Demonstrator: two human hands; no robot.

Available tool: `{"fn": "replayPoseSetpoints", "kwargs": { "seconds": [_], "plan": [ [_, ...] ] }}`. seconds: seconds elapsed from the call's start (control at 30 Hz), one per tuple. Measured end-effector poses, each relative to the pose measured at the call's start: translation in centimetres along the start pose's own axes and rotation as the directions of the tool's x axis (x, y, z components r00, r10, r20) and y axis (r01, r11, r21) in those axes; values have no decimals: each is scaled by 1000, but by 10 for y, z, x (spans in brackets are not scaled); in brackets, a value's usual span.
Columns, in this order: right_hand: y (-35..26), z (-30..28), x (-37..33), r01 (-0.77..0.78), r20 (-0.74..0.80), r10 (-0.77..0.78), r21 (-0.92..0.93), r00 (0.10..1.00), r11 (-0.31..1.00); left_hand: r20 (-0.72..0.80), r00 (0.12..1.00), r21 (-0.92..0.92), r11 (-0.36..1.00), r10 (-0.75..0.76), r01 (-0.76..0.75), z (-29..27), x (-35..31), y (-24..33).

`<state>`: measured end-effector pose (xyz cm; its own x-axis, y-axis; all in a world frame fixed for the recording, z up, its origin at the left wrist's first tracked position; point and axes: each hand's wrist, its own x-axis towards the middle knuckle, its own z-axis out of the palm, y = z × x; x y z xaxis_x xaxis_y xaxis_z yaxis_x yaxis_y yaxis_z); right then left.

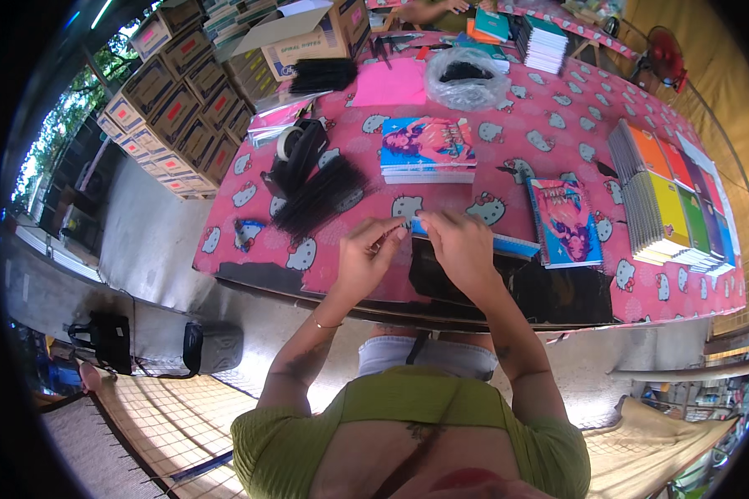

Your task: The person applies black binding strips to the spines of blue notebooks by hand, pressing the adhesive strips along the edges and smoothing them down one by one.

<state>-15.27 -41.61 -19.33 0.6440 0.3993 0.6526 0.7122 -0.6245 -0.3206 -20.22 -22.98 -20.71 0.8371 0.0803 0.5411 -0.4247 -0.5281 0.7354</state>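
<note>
Green cloth, our top (429,403), comes nearest to us, with the pale shorts (383,355) just beyond it. Past them runs the near edge of the pink, cat-printed surface (711,301), where a black patch (562,295) shows. Our two hands meet over that edge at the left end of a thin blue notebook (512,246), which we see nearly edge-on. Our right hand (466,249) has its fingers closed on that end; our left hand (366,254) has thumb and fingertips drawn together just beside it, and we cannot tell whether they grip anything. Right of the notebook lies a spiral book (566,223) with a pink and blue cover, and farther right stand rows of coloured books (674,200). On our left lies a bundle of black coils (320,200), with a tape dispenser (295,158) just past it. Straight ahead sits a stack (429,150) of picture-covered books. Beyond that we see a pink sheet (391,81) beside a clear bag (495,87) with something black inside, then an open carton (320,48) at far left and white-edged books (543,54) at far right.
</note>
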Motion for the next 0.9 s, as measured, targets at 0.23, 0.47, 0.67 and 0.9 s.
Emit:
{"fn": "replayPoseSetpoints", "kwargs": {
  "seconds": [0.23,0.47,0.67,0.9],
  "plan": [
    [-1,-5,1,14,-8,-14,19,1000,1000,24,999,33,999,42,-42,5,11,-3],
    [1,-6,0,-19,28,16,98,999,995,363,913,77,971,185,-227,-10,40,-6],
    [10,-8,-1,-26,33,20,170,999,985,481,864,121,964,150,-235,-16,55,-1],
    [9,-32,-11,2,47,-2,-11,999,1000,529,803,114,915,273,-386,-14,58,-14]
  ]
}}
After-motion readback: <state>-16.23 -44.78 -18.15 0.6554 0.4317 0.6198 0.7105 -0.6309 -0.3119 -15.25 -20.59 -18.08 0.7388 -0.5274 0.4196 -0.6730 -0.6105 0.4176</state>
